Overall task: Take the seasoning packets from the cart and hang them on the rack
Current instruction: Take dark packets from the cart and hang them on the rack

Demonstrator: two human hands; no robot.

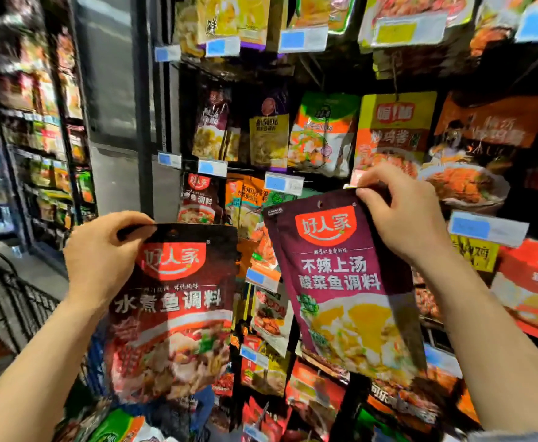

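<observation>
the left hand (101, 253) pinches the top edge of a dark red packet (173, 311) at seven o'clock in the view. the right hand (404, 215) pinches the top corner of a purple packet (347, 282) at four o'clock, tilted. both hang before the rack (296, 74) of packets; the cart (6, 301) sits at nine o'clock.

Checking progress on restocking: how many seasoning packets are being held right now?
2. A dark red packet pinched at its top by the left hand, and a purple packet pinched by the right hand. More may be hidden behind the purple one.
</observation>
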